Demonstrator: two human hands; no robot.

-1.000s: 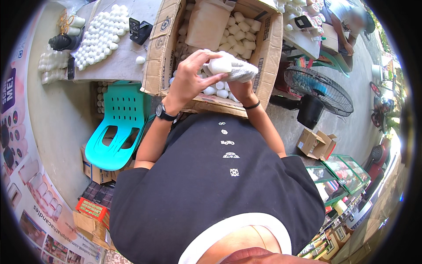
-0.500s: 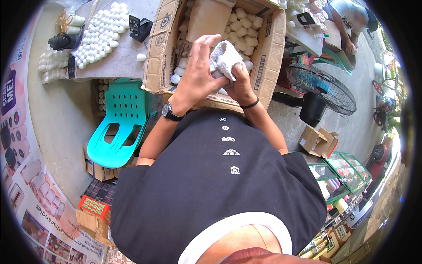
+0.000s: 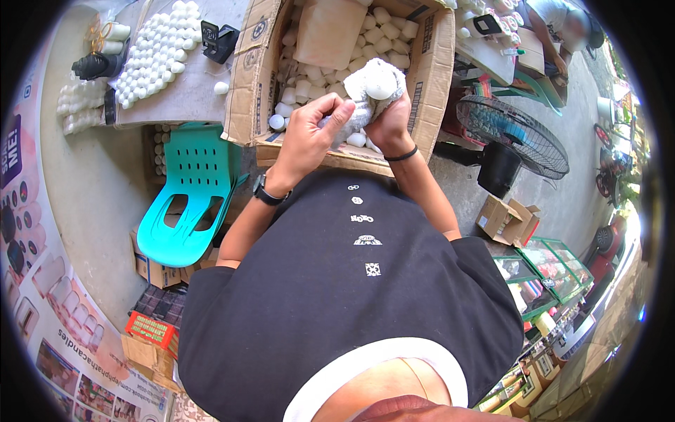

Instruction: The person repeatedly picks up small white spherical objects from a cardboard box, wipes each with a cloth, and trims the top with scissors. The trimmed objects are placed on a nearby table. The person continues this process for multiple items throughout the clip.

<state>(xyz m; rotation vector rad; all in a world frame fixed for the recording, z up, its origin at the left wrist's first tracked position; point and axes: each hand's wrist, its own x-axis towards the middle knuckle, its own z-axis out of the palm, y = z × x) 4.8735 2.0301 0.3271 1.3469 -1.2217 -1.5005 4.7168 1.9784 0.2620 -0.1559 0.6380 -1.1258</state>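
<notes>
A white cloth (image 3: 357,86) lies spread over my right hand (image 3: 392,128), and a small white candle (image 3: 380,83) with a rounded top sits in it. The right fingers wrap the cloth from beneath. At the cloth's near left side, my left hand (image 3: 311,135) is closed in a pinch on its edge. Both hands are above the near part of an open cardboard box (image 3: 247,88). Inside the box lie several loose white candles (image 3: 383,43), with a large, wide cream-coloured candle (image 3: 330,34) at the back.
On the left table stand rows of white candles (image 3: 158,56) and a black stand (image 3: 219,43). A turquoise chair (image 3: 186,218) is below it. To the right are a black fan (image 3: 512,133), a small open carton (image 3: 508,219) and another person (image 3: 555,28) at a table.
The bunched cloth has opened out, and the candle in it now shows. My left hand has moved down and left, from cupping the cloth to pinching its edge.
</notes>
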